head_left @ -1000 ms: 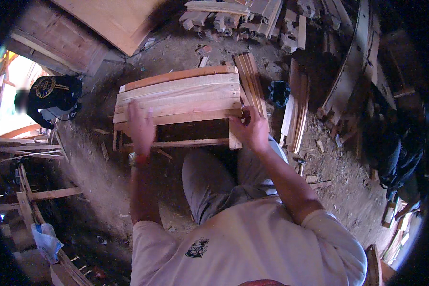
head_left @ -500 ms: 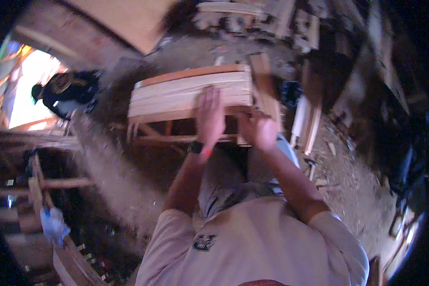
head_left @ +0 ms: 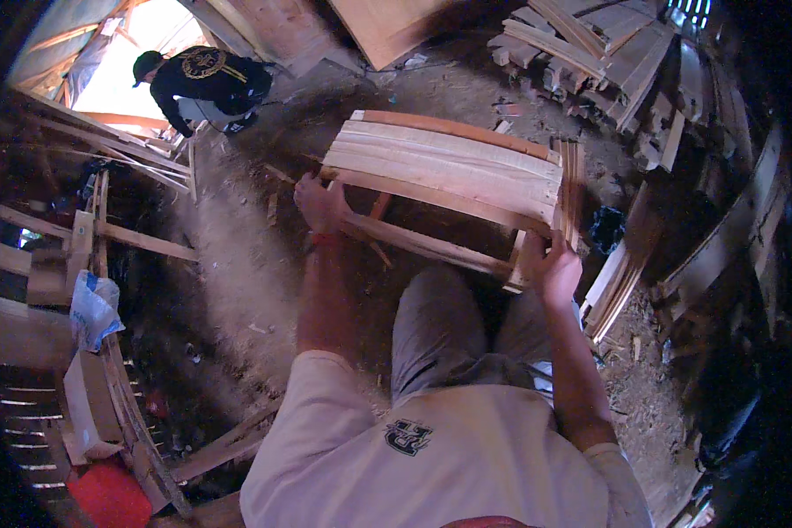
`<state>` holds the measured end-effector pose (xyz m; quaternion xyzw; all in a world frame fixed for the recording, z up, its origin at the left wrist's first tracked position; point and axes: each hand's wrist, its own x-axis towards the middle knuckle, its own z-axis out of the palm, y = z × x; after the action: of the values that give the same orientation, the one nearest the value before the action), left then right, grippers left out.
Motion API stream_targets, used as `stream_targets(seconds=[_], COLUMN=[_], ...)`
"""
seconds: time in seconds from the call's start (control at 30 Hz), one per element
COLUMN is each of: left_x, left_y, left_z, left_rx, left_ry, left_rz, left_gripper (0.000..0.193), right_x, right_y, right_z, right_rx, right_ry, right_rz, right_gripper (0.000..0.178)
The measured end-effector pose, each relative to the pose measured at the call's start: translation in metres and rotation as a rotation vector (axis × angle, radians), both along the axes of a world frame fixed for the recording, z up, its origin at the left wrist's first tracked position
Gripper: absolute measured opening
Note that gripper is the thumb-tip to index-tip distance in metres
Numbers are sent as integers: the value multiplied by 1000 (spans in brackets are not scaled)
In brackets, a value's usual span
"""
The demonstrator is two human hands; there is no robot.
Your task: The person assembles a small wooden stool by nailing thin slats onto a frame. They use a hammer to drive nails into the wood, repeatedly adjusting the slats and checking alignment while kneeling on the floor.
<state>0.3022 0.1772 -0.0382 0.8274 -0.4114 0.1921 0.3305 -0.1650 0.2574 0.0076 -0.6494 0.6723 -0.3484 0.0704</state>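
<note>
A slatted wooden frame, like a small bench or crate (head_left: 444, 167), is in front of my knees, its top made of pale boards with a redder strip along the far edge. My left hand (head_left: 320, 204) grips its near left corner, fingers closed round the wood. At the near right corner my right hand (head_left: 554, 268) is closed on the end of the frame, the thumb near the top edge. Below the top, a lower rail and short uprights show through the open near side.
Another person (head_left: 207, 84) in dark clothes bends over at the far left. A heap of wooden offcuts (head_left: 590, 62) lies at the far right, and long boards (head_left: 620, 282) lie right of my leg. Left are timber rails, a plastic bag (head_left: 95, 310) and a red object (head_left: 110, 497).
My left hand has gone from lying flat on the top boards to gripping the left corner. My right hand stays at the right end. The view has swung, and the frame now sits farther right.
</note>
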Motion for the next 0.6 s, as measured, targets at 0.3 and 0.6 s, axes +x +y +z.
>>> stream_targets(seconds=[0.3, 0.6], left_x=[40, 81], left_y=[-29, -32], left_z=[-13, -38], left_rx=[88, 129], left_ry=[625, 562], left_rz=[-625, -575], left_gripper=[40, 43], right_x=[-10, 0], right_y=[0, -1], right_z=[-15, -8], right_rx=[24, 49], right_ry=[-22, -61], right_rz=[-80, -121], right_gripper=[25, 36])
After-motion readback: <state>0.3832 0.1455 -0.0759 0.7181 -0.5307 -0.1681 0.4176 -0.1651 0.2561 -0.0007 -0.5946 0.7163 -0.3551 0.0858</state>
